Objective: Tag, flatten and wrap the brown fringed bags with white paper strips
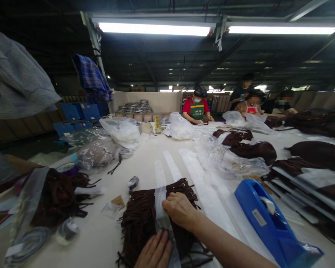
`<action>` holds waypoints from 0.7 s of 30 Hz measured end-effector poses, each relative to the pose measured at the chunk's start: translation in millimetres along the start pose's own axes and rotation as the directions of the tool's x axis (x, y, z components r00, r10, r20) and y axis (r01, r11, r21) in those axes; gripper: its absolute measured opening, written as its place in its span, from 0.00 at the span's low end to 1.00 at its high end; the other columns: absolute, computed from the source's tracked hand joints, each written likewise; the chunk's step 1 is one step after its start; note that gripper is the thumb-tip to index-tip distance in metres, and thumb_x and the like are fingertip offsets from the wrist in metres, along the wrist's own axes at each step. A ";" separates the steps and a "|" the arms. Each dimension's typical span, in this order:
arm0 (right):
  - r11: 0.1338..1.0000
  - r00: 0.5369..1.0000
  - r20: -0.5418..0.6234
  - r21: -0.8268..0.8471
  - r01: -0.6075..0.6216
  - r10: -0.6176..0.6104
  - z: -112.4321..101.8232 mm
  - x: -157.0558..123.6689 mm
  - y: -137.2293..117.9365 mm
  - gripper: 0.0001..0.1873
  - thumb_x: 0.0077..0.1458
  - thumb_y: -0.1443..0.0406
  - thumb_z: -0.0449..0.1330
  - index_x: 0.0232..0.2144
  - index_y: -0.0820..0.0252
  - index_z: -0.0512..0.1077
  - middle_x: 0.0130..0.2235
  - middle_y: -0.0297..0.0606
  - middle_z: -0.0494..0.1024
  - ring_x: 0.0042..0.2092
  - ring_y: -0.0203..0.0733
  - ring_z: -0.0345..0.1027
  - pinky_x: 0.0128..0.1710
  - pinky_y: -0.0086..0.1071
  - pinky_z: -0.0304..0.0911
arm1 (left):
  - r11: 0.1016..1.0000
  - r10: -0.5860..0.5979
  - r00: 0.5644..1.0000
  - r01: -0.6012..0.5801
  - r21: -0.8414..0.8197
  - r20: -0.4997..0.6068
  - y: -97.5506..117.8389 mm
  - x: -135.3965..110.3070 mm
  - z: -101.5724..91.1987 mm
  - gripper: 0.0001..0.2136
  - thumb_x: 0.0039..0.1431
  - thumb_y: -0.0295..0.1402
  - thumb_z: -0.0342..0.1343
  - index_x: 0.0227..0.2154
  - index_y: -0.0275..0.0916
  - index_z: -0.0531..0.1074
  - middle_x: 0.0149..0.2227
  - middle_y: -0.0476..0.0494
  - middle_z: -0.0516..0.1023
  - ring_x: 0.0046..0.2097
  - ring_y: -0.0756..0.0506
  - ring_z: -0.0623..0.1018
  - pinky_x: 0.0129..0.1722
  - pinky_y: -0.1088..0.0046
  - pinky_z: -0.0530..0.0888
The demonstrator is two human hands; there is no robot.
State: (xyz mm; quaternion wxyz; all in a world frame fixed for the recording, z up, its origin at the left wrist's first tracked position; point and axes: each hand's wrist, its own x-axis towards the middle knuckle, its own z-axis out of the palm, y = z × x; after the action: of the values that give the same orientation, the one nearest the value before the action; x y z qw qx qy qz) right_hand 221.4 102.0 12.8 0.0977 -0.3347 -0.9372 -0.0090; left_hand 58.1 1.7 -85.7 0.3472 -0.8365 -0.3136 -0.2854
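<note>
A dark brown fringed bag (139, 212) with small metal eyelets along its upper edge lies flat on the table in front of me. Lengthwise over its middle runs a translucent white strip (160, 199), whose far end extends past the bag onto the tabletop. My left hand (154, 250) rests on the strip's near part with fingers stretched out flat. My right hand (181, 209) is closed, thumb and curled fingers pinching the strip's right edge farther up. The fingertips' exact hold is partly hidden.
A blue tape dispenser (265, 219) stands on the right, near stacked brown fringed pieces (307, 186). More brown fringe (56, 197) and a coiled grey cord (30, 242) lie left. Crumpled clear plastic (226, 158) and white strips (192, 167) lie beyond. Several co-workers (197, 106) are across the table.
</note>
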 end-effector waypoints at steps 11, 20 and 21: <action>0.995 0.996 -0.084 0.083 0.046 -0.039 -24.3 -5.3 -47.5 0.18 0.49 0.72 0.54 0.44 0.56 0.65 0.50 0.38 0.68 0.49 0.45 0.58 0.52 0.44 0.49 | 0.993 -0.114 0.983 0.110 -0.035 -0.146 14.4 -2.3 12.5 0.14 0.61 0.24 0.43 0.41 0.39 0.73 0.44 0.46 0.77 0.52 0.48 0.71 0.60 0.67 0.60; 0.929 0.927 -0.085 0.013 0.369 -0.367 18.6 53.6 -109.3 0.05 0.56 0.69 0.54 0.35 0.57 0.68 0.37 0.36 0.72 0.36 0.39 0.65 0.35 0.30 0.62 | 0.990 -0.137 0.987 0.138 0.005 -0.086 24.5 -26.5 45.4 0.13 0.62 0.31 0.43 0.46 0.46 0.69 0.43 0.49 0.77 0.48 0.47 0.74 0.54 0.65 0.67; 0.924 0.918 -0.141 0.044 0.380 -0.371 20.9 52.6 -120.5 0.07 0.54 0.69 0.55 0.36 0.55 0.68 0.37 0.35 0.73 0.36 0.39 0.65 0.35 0.30 0.63 | 0.990 -0.143 0.986 0.144 0.003 -0.082 25.5 -25.7 49.5 0.13 0.63 0.32 0.43 0.47 0.47 0.68 0.44 0.49 0.77 0.47 0.48 0.74 0.53 0.66 0.68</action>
State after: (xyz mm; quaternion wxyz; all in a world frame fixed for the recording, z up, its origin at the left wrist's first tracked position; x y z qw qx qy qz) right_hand 102.1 43.2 8.1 0.1666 -0.1438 -0.9753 -0.0162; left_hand 72.9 16.5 -143.3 0.3417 -0.7979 -0.3599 -0.3421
